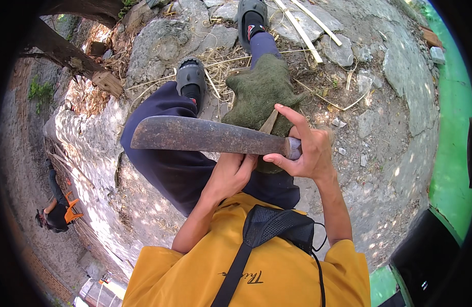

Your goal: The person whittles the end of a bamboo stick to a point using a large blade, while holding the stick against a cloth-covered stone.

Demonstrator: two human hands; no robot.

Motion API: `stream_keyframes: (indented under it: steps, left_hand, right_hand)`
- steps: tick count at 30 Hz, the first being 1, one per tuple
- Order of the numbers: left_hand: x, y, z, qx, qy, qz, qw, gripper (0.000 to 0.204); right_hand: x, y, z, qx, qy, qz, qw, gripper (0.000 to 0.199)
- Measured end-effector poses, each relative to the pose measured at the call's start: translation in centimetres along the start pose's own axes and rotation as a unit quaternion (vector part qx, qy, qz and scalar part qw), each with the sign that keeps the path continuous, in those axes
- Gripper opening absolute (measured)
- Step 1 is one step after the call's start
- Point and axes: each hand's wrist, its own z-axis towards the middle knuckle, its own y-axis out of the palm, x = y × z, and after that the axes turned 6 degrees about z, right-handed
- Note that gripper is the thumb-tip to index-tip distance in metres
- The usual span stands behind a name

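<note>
Stony ground (pixel 394 102) lies under us, cracked grey slabs with dry straw and pale split sticks (pixel 302 28) scattered over them, and a low stone wall (pixel 87 148) drops off at our left. We sit with both legs stretched forward in dark blue trousers (pixel 174 163) and grey clogs (pixel 191 75). Our right hand (pixel 307 151) is closed around the handle end of a big rusty knife (pixel 205 135), forefinger raised off it; the broad blade runs level to our left across our lap. Our left hand (pixel 231 174) comes up from beneath and touches the underside of the blade near the handle, though we cannot tell how firmly it grips. A green cloth (pixel 259 92) drapes our right knee, just behind the blade, with a thin sliver of wood (pixel 269 123) standing against it. Far down at left another person (pixel 57 212) crouches beside something orange.
</note>
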Motion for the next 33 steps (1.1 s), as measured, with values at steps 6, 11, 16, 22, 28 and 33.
stream_keyframes:
  steps: [6,11,16,22,28,33]
  left_hand:
    - [0.5,0.0,0.1,0.000,-0.019,0.003,1.000,0.026]
    - [0.8,0.3,0.0,0.037,0.020,0.038,0.998,0.028]
    - [1.0,-0.6,-0.8,0.010,-0.089,-0.096,0.991,0.029]
    - [-0.6,-1.2,-2.7,-0.016,-0.064,-0.064,0.996,0.042]
    - [-1.2,-1.0,-3.0,-0.044,-0.052,-0.022,0.997,0.055]
    - [-0.8,-0.8,-2.6,-0.066,-0.085,-0.087,0.990,0.057]
  right_hand:
    - [-0.1,0.2,-0.3,0.018,-0.001,-0.012,1.000,0.099]
    - [-0.5,0.6,-1.0,0.049,0.022,-0.001,0.999,0.097]
    - [-0.4,-0.7,-2.1,0.002,-0.004,0.041,0.999,0.072]
    - [0.8,-1.6,-3.9,-0.028,0.054,0.054,0.997,0.061]
    - [2.3,-1.5,-4.8,0.017,-0.027,-0.104,0.994,0.051]
    - [1.9,-1.3,-5.5,-0.012,0.012,-0.060,0.998,0.056]
